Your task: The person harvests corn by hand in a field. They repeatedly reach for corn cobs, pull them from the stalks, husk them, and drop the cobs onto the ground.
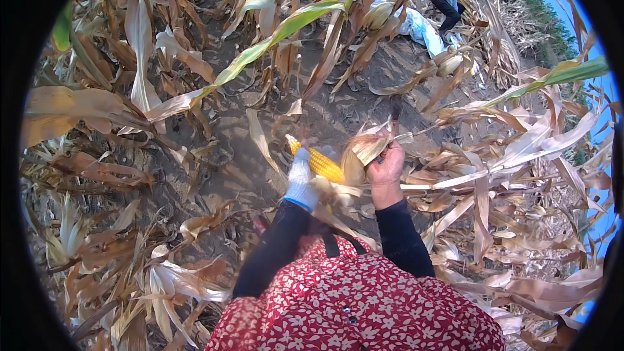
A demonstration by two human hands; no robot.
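Note:
A bare yellow corn cob (324, 165) slants across the middle of the view, its thin tip up and to the left. My left hand (299, 174), in a white knitted glove with a blue cuff edge, grips the cob along its upper left side. Dry brown husk leaves (363, 153) with silk hang at the cob's lower right end. Ungloved, my right hand (386, 162) pinches those husks on the right. Whether the husks are still joined to the cob's base is blurred.
Dry corn stalks (480, 175) lean in from the right, beside my right forearm. Bare soil (234, 141) lies below my hands. Peeled-back empty husks (165, 278) stand at lower left. Another person (446, 5) stands by a white sack (419, 27) at the upper right.

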